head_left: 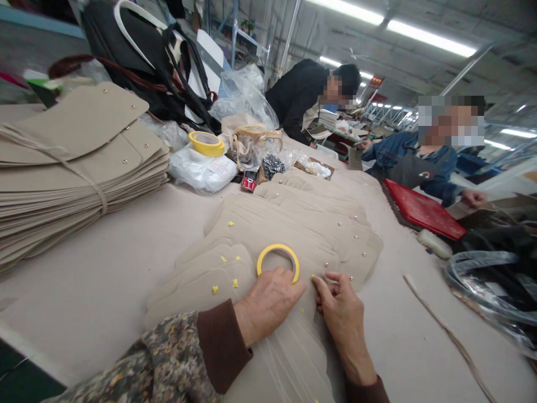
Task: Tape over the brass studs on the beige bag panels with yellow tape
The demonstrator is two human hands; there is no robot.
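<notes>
My left hand (271, 299) is closed around the lower part of a roll of yellow tape (260, 258), which stands above the beige cut pieces. Close by on the right, my right hand (342, 305) pinches a tiny yellow bit of tape (313, 276) between thumb and forefinger. Under both hands lie overlapping beige pieces (268, 224) with rounded ends and small metal studs along their right side. Small yellow tape squares (235, 283) stick to several pieces at the left.
A tied stack of beige pieces (75, 184) stands at the left. Behind are another yellow tape roll (206, 144), plastic bags (203, 170) and a black bag (126, 50). Two people work across the table, near a red pad (423, 210). A strip (448, 336) lies at right.
</notes>
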